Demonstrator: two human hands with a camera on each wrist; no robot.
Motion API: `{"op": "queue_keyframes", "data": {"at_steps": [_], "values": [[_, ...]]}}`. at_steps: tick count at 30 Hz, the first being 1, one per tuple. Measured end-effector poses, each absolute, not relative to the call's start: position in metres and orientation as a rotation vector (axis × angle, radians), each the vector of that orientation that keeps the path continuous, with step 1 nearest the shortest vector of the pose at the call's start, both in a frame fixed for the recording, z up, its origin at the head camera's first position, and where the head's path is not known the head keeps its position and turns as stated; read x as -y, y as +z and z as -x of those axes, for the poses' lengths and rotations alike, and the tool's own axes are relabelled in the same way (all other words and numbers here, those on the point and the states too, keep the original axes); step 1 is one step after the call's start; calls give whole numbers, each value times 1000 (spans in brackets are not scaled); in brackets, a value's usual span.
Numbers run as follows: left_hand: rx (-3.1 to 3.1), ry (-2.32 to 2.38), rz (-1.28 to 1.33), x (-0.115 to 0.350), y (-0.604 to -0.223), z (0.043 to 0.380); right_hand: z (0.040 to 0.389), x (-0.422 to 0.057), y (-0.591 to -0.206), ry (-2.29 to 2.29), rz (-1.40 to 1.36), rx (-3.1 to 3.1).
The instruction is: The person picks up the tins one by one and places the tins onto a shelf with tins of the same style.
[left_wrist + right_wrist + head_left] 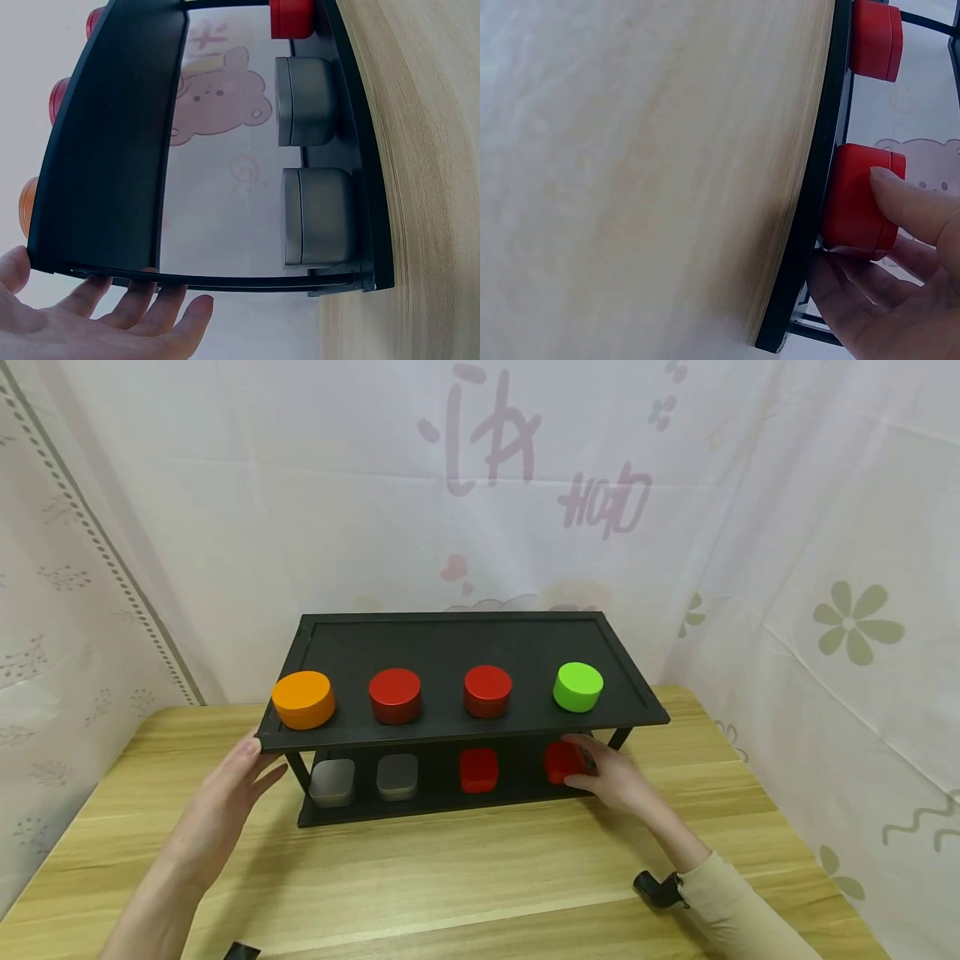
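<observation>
A black two-tier shelf (457, 639) stands on the wooden table. At its left end, my left hand (222, 795) grips the front corner of the upper tier, thumb at the top edge and the other fingers along the side. My right hand (617, 774) reaches in at the right end of the lower tier. There it holds a red square tin (859, 199), the thumb on its lid side and the fingers around its end. Beside it on that tier stand another red square tin (478, 770) and two grey square tins (397, 777), (324, 217).
Along the upper tier's front sit an orange round tin (303, 700), two red round tins (394, 696) and a bright green round tin (577, 687). Slanted legs (298, 770) join the tiers. A printed white curtain (337, 510) hangs behind the table (450, 877).
</observation>
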State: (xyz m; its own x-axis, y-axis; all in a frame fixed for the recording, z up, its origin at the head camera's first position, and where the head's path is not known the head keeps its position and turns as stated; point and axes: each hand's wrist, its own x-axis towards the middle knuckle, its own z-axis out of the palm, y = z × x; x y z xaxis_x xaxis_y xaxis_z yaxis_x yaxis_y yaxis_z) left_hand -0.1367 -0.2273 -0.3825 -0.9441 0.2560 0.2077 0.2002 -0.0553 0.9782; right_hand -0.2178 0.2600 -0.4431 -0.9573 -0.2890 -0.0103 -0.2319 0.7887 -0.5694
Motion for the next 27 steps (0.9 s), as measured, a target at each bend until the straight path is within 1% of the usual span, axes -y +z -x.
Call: {"op": "queue_keyframes", "data": {"at_steps": [20,27], "values": [[-2140,2195,-562,227,-384,137,216,-260,-443,-908,464,-2884],[-2133,2198,-521,227,-383,137,216,-260,-442,-954,435,-2845]]}}
